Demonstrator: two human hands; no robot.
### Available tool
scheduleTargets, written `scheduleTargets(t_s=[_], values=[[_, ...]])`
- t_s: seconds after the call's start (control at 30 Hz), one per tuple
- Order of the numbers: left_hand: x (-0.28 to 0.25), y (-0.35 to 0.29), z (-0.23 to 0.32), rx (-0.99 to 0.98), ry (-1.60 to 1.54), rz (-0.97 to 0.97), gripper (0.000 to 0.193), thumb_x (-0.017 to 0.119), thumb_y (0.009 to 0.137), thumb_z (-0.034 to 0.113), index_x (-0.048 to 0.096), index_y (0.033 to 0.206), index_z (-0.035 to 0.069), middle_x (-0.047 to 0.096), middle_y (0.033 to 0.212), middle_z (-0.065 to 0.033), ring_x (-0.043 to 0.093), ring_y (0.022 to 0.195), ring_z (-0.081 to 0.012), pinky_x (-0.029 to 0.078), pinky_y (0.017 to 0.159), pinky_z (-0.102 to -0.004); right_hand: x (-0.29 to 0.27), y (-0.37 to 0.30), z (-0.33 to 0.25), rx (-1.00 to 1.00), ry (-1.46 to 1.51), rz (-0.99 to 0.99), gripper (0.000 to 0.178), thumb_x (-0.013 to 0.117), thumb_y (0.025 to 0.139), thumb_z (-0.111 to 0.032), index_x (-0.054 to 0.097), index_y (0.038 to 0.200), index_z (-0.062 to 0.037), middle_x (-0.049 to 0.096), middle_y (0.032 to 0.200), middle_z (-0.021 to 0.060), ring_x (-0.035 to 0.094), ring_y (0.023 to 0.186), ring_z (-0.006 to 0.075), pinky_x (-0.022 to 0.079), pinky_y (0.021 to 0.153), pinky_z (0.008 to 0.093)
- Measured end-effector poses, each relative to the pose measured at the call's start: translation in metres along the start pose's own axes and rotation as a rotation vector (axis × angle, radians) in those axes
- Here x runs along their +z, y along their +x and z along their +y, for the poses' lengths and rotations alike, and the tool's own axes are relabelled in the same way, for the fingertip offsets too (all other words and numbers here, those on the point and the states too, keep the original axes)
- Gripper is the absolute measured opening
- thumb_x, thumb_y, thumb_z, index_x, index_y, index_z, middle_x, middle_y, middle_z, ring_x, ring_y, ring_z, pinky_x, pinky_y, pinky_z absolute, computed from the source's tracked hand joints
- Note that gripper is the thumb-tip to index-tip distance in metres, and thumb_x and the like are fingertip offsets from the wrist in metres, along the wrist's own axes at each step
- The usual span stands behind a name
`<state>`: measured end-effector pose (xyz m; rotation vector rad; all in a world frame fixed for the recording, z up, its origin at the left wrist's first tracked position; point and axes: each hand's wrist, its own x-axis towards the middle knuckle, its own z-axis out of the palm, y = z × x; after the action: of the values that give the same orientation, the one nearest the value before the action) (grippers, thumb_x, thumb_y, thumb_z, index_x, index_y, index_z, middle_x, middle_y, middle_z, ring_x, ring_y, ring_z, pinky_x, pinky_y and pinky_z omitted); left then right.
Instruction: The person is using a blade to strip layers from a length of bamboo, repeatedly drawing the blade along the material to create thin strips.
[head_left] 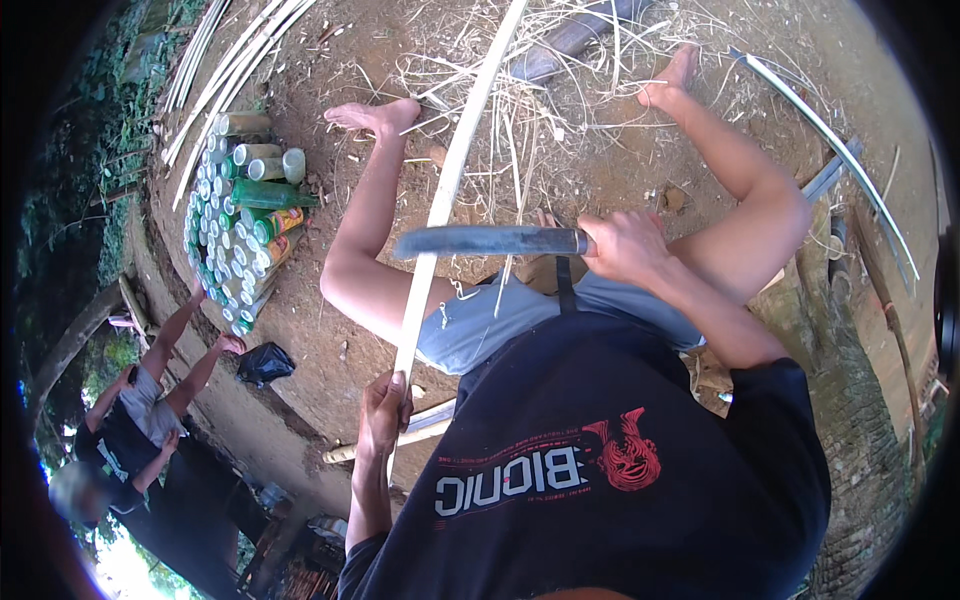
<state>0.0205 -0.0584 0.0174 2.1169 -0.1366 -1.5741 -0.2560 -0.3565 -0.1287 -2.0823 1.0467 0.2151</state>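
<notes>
A long pale strip, apparently split bamboo [462, 150], runs from beside my left hip up past the far edge of the view. My left hand [382, 408] grips it near its lower part, thumb on top. In my right hand [628, 246] is the handle of a large knife [490, 240]. Its broad dark blade points left and lies across the strip over my left thigh; whether the edge bites into it I cannot tell. Thin curled shavings [455, 292] cling to my blue shorts, and the strip's lower end is hidden.
Shavings and a dark pole [570, 48] lie between my bare feet. Stacked bottles [235, 240], more strips [240, 75] and a black plastic bag [265, 364] are at left, where another person [125, 430] sits. A split length [830, 140] and a trunk [840, 400] are at right.
</notes>
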Motion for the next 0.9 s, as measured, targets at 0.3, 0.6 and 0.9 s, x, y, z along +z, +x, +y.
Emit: scheduleTargets(t_s=[0.3, 0.6, 0.9], values=[[-0.002, -0.014, -0.014, -0.035, 0.000, 0.010, 0.045, 0.044, 0.104, 0.038, 0.048, 0.070, 0.009, 0.042, 0.050, 0.0019, 0.035, 0.040, -0.0069, 0.027, 0.039, -0.0244, -0.005, 0.032, 0.016, -0.140, -0.029, -0.012, 0.017, 0.059, 0.081, -0.016, 0.065, 0.083, -0.0001, 0.065, 0.068, 0.0219, 0.066, 0.061, 0.0355, 0.052, 0.057, 0.0472], [-0.015, -0.034, -0.026, -0.050, 0.073, 0.024, 0.046, 0.046, 0.103, 0.040, 0.050, 0.070, 0.008, 0.043, 0.049, 0.0012, 0.038, 0.040, -0.0078, 0.028, 0.038, -0.0249, -0.013, 0.078, 0.037, -0.177, -0.140, -0.020, 0.016, 0.059, 0.080, -0.013, 0.069, 0.090, -0.0041, 0.064, 0.061, 0.0153, 0.065, 0.056, 0.0285, 0.052, 0.054, 0.0423], [-0.033, -0.048, -0.024, -0.133, 0.070, 0.024, 0.049, 0.046, 0.102, 0.043, 0.049, 0.066, 0.009, 0.044, 0.049, 0.0006, 0.039, 0.040, -0.0081, 0.030, 0.039, -0.0260, -0.023, 0.153, 0.074, -0.256, -0.136, -0.036, 0.012, 0.059, 0.081, -0.010, 0.066, 0.079, -0.0002, 0.063, 0.061, 0.0162, 0.059, 0.047, 0.0264, 0.046, 0.046, 0.0411]])
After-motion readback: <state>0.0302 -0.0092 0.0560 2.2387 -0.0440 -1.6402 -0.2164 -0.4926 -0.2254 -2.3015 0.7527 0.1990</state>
